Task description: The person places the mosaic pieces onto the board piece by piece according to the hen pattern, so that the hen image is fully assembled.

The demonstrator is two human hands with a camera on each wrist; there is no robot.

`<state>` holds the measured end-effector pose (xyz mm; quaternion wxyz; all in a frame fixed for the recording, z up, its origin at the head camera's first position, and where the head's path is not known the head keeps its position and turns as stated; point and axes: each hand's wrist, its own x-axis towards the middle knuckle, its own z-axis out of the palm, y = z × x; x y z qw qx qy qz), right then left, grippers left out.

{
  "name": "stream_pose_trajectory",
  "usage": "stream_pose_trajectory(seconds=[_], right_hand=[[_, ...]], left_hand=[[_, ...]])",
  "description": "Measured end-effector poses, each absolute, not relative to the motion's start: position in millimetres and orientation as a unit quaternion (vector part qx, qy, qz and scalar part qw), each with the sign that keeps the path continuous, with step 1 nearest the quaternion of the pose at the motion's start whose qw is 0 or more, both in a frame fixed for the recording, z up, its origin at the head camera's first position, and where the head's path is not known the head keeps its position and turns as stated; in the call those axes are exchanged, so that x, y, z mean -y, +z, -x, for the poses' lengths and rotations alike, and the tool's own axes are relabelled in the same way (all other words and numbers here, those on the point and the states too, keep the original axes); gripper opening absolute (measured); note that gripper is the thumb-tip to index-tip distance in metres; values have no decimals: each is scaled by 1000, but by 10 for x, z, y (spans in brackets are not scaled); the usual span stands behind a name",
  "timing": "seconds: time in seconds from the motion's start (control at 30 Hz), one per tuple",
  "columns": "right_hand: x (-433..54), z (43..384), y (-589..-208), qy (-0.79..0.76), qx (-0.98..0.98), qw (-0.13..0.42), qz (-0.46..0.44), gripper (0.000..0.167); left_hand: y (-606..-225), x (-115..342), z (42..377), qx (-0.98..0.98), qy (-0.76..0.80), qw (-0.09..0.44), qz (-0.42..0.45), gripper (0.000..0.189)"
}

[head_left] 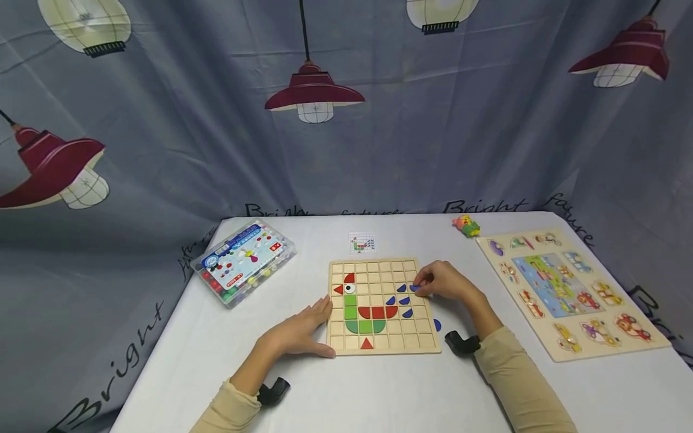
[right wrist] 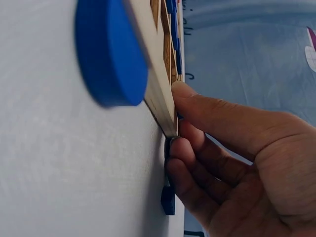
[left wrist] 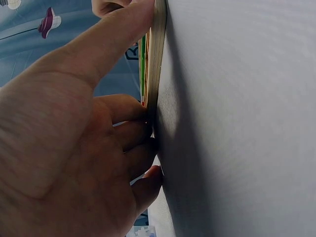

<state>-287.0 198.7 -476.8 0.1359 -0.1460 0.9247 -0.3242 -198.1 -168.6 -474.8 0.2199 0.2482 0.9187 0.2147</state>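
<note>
A square wooden grid board (head_left: 406,344) lies on the table, with red, green and blue tiles forming a bird-like figure. My left hand (head_left: 300,329) rests against the board's left edge, thumb at the near corner and fingers fairly straight; the left wrist view shows the thumb and fingers touching the wooden side. At the board's right edge, my right hand (head_left: 445,280) pinches a blue half-round tile (head_left: 414,288) over the grid, partly hidden by the fingertips. Several similar blue tiles sit left of it. Another blue tile (right wrist: 111,54) lies on the table beside the board.
Behind the board lies a small pattern card (head_left: 361,243). A clear plastic case (head_left: 243,261) of colored pieces stands at the back left. To the right are a larger wooden picture puzzle (head_left: 565,355) and a small colorful toy (head_left: 466,225). A patterned curtain (head_left: 379,162) hangs behind.
</note>
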Motion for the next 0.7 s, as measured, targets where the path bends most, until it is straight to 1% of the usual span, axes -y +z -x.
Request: stream_pose_trajectory(seconds=[0.2,0.43,0.7], right_hand=[[-1986,2857,-4758,-323,-927,141,131,13],[-1974,2901,-4714,-318,-928,139,137,15],[-1981,2891,-4754,-313,-929,142,136,15]], left_hand=[[-4730,1675,1972,-917,217,220,-251,105],[-4703,1687,1999,-917,216,218,-253,106],[-4729,1684,2008,-916,219,219,-257,105]])
